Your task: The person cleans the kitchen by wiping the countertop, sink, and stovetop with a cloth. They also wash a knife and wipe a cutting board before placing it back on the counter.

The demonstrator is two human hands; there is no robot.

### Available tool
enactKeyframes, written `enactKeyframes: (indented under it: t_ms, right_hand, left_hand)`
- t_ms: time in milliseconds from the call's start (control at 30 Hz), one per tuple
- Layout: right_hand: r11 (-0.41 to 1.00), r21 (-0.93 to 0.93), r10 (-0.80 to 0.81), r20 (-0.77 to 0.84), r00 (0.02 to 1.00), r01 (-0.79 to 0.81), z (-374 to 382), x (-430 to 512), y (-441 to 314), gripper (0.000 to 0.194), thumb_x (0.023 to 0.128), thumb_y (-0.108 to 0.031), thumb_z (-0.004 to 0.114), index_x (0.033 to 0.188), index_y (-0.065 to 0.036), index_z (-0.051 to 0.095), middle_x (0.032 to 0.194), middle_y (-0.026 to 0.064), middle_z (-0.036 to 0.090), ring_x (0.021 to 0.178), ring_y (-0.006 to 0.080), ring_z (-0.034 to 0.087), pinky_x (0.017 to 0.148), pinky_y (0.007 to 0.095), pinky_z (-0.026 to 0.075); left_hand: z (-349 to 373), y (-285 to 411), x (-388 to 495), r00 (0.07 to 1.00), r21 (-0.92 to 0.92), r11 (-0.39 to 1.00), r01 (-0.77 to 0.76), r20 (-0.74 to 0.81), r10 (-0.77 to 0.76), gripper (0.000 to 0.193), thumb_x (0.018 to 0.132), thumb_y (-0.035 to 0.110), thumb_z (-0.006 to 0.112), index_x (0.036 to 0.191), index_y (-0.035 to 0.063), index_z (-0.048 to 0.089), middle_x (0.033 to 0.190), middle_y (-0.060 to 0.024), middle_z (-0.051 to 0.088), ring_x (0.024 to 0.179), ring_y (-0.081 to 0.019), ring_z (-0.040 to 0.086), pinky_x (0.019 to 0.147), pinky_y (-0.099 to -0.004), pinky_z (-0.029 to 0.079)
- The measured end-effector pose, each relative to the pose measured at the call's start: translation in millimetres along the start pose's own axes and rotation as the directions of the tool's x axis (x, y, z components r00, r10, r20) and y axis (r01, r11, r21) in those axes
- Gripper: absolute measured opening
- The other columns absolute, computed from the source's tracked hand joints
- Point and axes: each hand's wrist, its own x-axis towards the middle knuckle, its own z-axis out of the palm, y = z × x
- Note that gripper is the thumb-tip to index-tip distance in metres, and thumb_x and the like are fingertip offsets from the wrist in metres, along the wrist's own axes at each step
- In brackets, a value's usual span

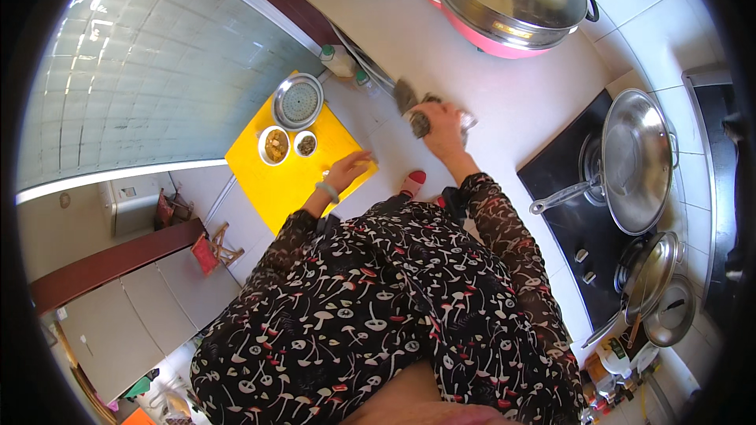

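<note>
My right hand (440, 125) grips a crumpled dark grey and whitish bundle, apparently a rag (406, 96), at the edge of the light countertop (472, 85). The rag is blurred, and my fingers hide part of it. With nothing in it, my left hand (347, 171) hovers by the near corner of a yellow table (254, 186), fingers stretched out. A pale bangle rings that wrist. Standing on the table are a perforated metal steamer tray (299, 101), a white bowl of yellowish food (275, 146) and a smaller bowl of dark food (306, 144).
A pink pan (502, 41) with a steamer and glass lid stands on the counter; round pale items show inside. To the right, a steel wok (635, 159) sits on the black hob (549, 171), its handle jutting toward me. Bottles (338, 61) stand on the floor beside the counter.
</note>
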Motion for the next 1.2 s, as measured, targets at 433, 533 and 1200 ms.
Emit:
enactKeyframes:
  t_ms: [433, 533, 1200]
  right_hand:
    - [0.903, 0.400, 0.049, 0.268, 0.962, -0.157, -71.3, -25.2, -48.7, 0.103, 0.074, -0.016, 0.085, 0.161, -0.008, 0.031, 0.150, 0.0197, 0.049, 0.136, 0.0410, 0.045, 0.116, 0.0480, 0.038]
    - [0.855, 0.507, 0.011, 0.195, 0.981, -0.110, -74.4, -34.6, -43.7, 0.098, 0.084, -0.019, 0.081, 0.163, -0.004, 0.025, 0.158, 0.0213, 0.041, 0.144, 0.0401, 0.037, 0.121, 0.0473, 0.033]
    - [0.538, -0.202, 0.532, -0.672, 0.515, -0.818, -93.8, -234.8, 80.4, 0.065, 0.104, -0.023, 0.061, 0.159, -0.005, 0.032, 0.164, 0.0226, 0.034, 0.151, 0.0421, 0.033, 0.122, 0.0564, 0.027]
  left_hand:
    - [102.7, 164.6, 73.9, 0.986, -0.770, 0.620, -0.150, -0.072, 0.149, 0.090, 0.089, 0.013, 0.080, 0.161, 0.0144, 0.027, 0.146, -0.0080, 0.053, 0.131, -0.0205, 0.056, 0.108, -0.0387, 0.050]
    - [71.9, 164.7, 108.4, 0.996, -0.810, 0.586, -0.001, -0.050, -0.068, 0.046, 0.091, 0.014, 0.077, 0.134, 0.0076, 0.062, 0.121, -0.0078, 0.072, 0.107, -0.0232, 0.071, 0.095, -0.0399, 0.059]
    - [-124.0, 184.1, 414.0, 0.856, 0.718, 0.679, 0.153, -0.439, 0.272, 0.124, 0.068, 0.079, 0.074, 0.162, 0.0100, 0.031, 0.170, -0.0223, 0.020, 0.155, -0.0505, 0.008, 0.122, -0.0674, 0.012]
